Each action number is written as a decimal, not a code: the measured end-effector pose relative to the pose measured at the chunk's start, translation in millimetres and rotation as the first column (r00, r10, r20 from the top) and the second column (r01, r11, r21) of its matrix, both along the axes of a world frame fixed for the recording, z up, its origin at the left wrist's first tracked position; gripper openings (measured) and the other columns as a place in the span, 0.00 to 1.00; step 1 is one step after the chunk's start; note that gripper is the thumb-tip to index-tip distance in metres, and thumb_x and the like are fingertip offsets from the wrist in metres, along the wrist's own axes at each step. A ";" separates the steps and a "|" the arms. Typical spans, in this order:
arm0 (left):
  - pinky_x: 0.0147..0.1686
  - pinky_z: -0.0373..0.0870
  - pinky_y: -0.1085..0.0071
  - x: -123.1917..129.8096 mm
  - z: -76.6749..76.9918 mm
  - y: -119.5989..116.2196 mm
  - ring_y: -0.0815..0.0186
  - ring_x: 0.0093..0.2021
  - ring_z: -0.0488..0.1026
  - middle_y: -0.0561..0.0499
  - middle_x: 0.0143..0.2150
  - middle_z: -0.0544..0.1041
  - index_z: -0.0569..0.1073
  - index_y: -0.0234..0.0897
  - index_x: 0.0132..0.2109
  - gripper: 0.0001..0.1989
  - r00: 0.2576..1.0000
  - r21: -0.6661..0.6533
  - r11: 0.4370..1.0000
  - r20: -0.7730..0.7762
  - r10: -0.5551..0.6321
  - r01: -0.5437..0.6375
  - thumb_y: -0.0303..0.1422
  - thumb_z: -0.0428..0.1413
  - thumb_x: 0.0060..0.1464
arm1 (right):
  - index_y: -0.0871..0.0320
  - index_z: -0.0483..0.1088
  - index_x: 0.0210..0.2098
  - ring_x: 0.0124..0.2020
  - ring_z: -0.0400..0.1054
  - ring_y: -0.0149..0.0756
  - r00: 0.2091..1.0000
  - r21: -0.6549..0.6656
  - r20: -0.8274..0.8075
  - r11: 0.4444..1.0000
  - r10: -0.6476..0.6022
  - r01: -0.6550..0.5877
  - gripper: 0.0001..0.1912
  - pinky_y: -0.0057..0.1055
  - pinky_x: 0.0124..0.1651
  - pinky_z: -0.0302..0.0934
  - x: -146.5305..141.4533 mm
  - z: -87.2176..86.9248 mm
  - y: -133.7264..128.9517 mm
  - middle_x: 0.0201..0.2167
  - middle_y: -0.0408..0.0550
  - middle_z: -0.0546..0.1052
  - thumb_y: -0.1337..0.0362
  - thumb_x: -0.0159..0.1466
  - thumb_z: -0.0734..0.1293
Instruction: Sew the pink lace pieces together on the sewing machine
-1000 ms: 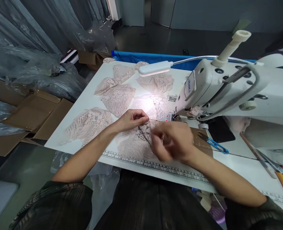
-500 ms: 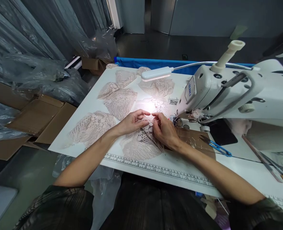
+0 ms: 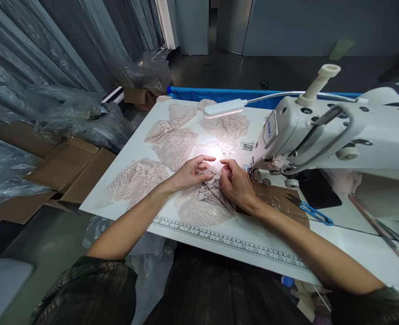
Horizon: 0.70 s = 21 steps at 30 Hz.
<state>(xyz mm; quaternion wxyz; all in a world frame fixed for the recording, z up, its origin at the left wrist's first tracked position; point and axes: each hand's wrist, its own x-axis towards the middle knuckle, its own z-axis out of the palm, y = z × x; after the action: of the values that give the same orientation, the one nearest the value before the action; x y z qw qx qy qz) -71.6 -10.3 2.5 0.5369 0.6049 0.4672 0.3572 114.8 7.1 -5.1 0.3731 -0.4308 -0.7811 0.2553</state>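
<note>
A pale pink lace piece (image 3: 202,203) lies on the white sewing table (image 3: 249,237), just left of the needle of the white sewing machine (image 3: 324,131). My left hand (image 3: 190,171) pinches the lace's far edge from the left. My right hand (image 3: 238,185) presses and pinches the same edge from the right, close to the presser foot. The fingertips of both hands almost meet under the lamp's bright spot.
Several more lace pieces (image 3: 177,142) lie spread on the table's far left. A gooseneck lamp (image 3: 224,108) hangs over them. Blue thread snips (image 3: 312,211) lie right of my right hand. Cardboard boxes (image 3: 67,169) and plastic-wrapped goods stand on the left.
My right hand has come forward from a blurred position nearer me and settled on the lace beside my left hand. The view has shifted slightly right and down.
</note>
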 end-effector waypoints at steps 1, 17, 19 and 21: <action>0.37 0.69 0.73 -0.3 0.0 -0.1 0.72 0.36 0.71 0.54 0.35 0.70 0.66 0.36 0.59 0.26 1.000 0.000 1.000 -0.005 0.000 0.000 0.33 0.62 0.54 | 0.64 0.67 0.47 0.32 0.68 0.38 1.000 0.005 0.002 1.000 0.005 -0.005 0.17 0.35 0.37 0.61 0.3 -0.5 -0.1 0.32 0.53 0.75 0.65 0.62 0.55; 0.44 0.73 0.65 -2.6 -1.2 0.3 0.66 0.43 0.74 0.46 0.45 0.73 0.66 0.36 0.60 0.28 1.000 0.000 1.000 -0.004 0.006 -0.006 0.33 0.63 0.53 | 0.63 0.66 0.51 0.35 0.67 0.41 0.993 0.039 0.121 0.999 -0.012 0.007 0.19 0.35 0.37 0.59 4.0 1.6 -3.9 0.38 0.56 0.76 0.66 0.64 0.54; 0.45 0.73 0.63 -3.8 -0.9 0.6 0.65 0.45 0.74 0.45 0.46 0.73 0.66 0.37 0.60 0.29 1.000 -0.007 1.000 -0.018 0.006 -0.006 0.32 0.64 0.52 | 0.63 0.66 0.52 0.35 0.67 0.42 0.991 0.040 0.135 0.999 -0.017 0.011 0.19 0.36 0.37 0.58 4.8 0.3 -2.9 0.39 0.56 0.76 0.66 0.64 0.54; 0.47 0.73 0.63 -4.7 0.1 0.6 0.65 0.46 0.73 0.46 0.47 0.72 0.67 0.38 0.59 0.28 0.999 0.000 1.000 -0.043 0.017 -0.017 0.32 0.64 0.51 | 0.63 0.65 0.52 0.38 0.68 0.43 0.992 0.045 0.129 0.999 -0.013 0.007 0.19 0.36 0.38 0.58 5.2 -1.0 -1.6 0.40 0.57 0.76 0.67 0.64 0.54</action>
<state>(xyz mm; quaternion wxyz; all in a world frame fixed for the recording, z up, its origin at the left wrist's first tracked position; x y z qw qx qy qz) -76.3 -9.7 2.7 0.5240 0.6083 0.4838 0.3484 120.0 5.5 -6.1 0.3324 -0.4419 -0.8069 0.2077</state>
